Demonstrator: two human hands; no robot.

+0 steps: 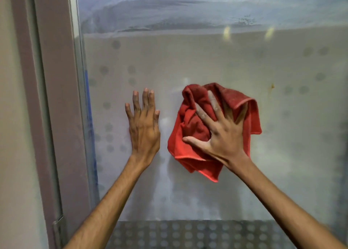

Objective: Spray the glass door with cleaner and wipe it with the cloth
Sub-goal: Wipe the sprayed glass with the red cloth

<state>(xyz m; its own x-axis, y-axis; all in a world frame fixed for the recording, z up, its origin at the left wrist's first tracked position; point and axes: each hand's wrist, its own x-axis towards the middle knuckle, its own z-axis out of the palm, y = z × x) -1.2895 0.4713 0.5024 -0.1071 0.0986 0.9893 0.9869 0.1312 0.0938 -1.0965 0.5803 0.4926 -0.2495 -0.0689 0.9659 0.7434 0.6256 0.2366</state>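
The glass door [207, 60] fills the view, frosted across its middle with faint round dots and clear at the top. A crumpled red cloth [188, 124] lies flat against the glass at the centre. My right hand [224, 130] presses on it with fingers spread wide. My left hand [144, 122] rests bare on the glass just left of the cloth, palm flat and fingers extended upward. A small brownish spot [272, 86] marks the glass to the right of the cloth. No spray bottle is in view.
A mauve door frame [54, 98] runs down the left side, with a pale wall [11, 117] beyond it. Wet streaks [244, 20] show on the clear upper pane. A dotted band [188, 233] crosses the bottom of the glass.
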